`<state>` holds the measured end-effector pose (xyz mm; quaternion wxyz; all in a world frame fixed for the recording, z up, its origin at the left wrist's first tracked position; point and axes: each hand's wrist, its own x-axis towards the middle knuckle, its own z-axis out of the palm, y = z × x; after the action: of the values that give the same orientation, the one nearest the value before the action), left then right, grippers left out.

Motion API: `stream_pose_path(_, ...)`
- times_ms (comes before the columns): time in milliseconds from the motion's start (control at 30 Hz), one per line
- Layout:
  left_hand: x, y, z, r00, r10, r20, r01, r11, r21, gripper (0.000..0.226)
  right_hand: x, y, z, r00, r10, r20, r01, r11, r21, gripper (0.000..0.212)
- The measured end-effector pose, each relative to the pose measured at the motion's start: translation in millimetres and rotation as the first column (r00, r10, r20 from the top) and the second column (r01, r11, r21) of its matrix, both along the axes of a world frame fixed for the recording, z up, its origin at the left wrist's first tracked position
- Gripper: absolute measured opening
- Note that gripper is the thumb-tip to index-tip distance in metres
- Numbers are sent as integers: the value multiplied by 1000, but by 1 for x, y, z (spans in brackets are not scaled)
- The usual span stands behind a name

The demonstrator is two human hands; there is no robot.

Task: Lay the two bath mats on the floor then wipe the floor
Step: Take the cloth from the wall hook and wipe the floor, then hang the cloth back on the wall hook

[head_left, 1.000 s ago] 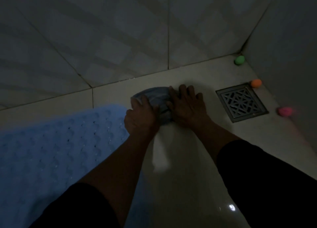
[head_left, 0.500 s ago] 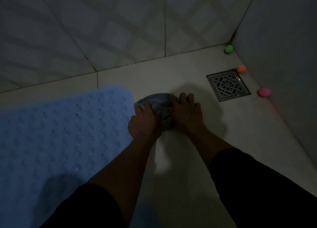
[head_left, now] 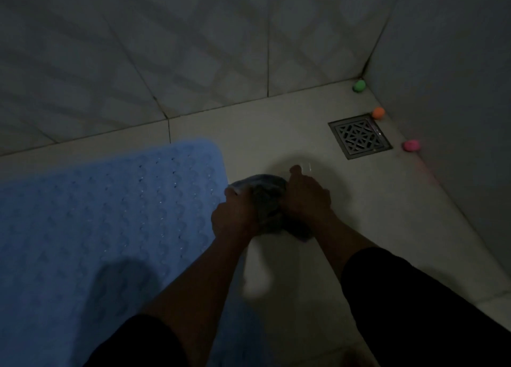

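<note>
The room is dim. Both hands grip a bunched grey cloth [head_left: 269,200] that lies on the pale tiled floor [head_left: 359,214], just beside the right edge of a blue bath mat [head_left: 96,228]. The left hand [head_left: 235,217] closes over the cloth's left side, fingers curled down around the fabric, knuckles up. The right hand [head_left: 305,198] closes over its right side, fingers wrapped into the fabric with the thumb raised toward the far wall; part of the cloth pokes out below this hand near the wrist. The two hands sit close together with the cloth bulging between them. Dark sleeves cover both upper forearms.

The blue bath mat lies flat on the floor to the left, its surface covered in rows of small raised bumps, its rounded far corner near the base of the tiled wall [head_left: 193,48]. Only one mat shows in this view.

To the right, a square metal floor drain [head_left: 359,136] with a lattice grate sits in the floor near the corner. Three small rounded objects rest along the right-hand wall: a green one [head_left: 359,85] in the corner, an orange one [head_left: 378,113] just beside the drain, and a pink one [head_left: 411,145] nearer the camera
</note>
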<state>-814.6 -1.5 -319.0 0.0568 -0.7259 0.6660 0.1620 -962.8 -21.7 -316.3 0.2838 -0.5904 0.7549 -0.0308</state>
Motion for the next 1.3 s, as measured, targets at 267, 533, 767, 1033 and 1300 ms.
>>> stream_pose_path(267, 2, -13, 21, 854, 312, -415, -241, 946, 217, 95, 6, -9, 34, 984, -13, 176, 6, 999, 38, 32)
stream_pose_path(533, 2, -67, 94, 669, 362, -649, -251, 932, 261, 50, 5, -56, 113, 895, -80, 440, 179, 966, -188, 15)
stream_pose_path(767, 13, -120, 151, 564, 178, -806, -225, 973, 58, 10, 8, -96, 177, 762, -60, 645, 282, 927, -246, 30)
stream_pose_path(1033, 28, -174, 148, 613, 7, -790, -173, 977, -126, 22, 5, -142, 161, 970, 166, 179, -35, 821, -570, 30)
stream_pose_path(1300, 31, -212, 104, 785, -127, -606, -30, 970, -242, 41, 15, -160, 89, 977, 48, 206, 64, 860, -506, 31)
